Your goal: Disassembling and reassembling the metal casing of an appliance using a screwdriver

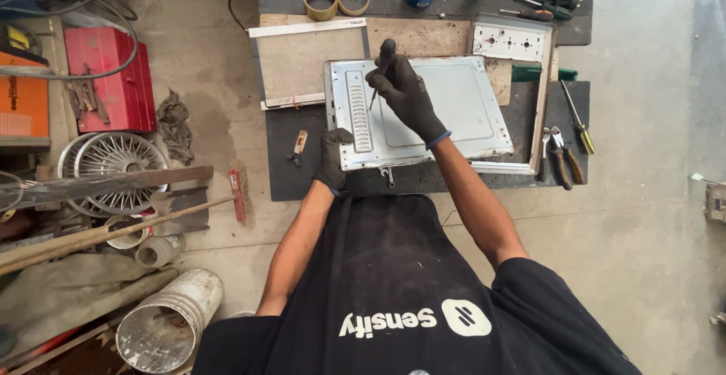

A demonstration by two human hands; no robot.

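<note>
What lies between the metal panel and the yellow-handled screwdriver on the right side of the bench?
In the head view, between the metal panel and the yellow-handled screwdriver, a white frame edge and a pair of pliers lie on the bench.

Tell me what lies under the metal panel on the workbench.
The metal panel rests on a white frame, which shows along its right and near edges, on the dark workbench. A small wrench pokes out at the near edge. Anything beneath the panel's middle is covered.

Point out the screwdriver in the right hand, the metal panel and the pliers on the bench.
screwdriver (386,51): head view, on its dark handle above the glove.
metal panel (461,103): head view, on the flat bare middle of the sheet.
pliers (566,162): head view, on the handles, right of the panel.
</note>
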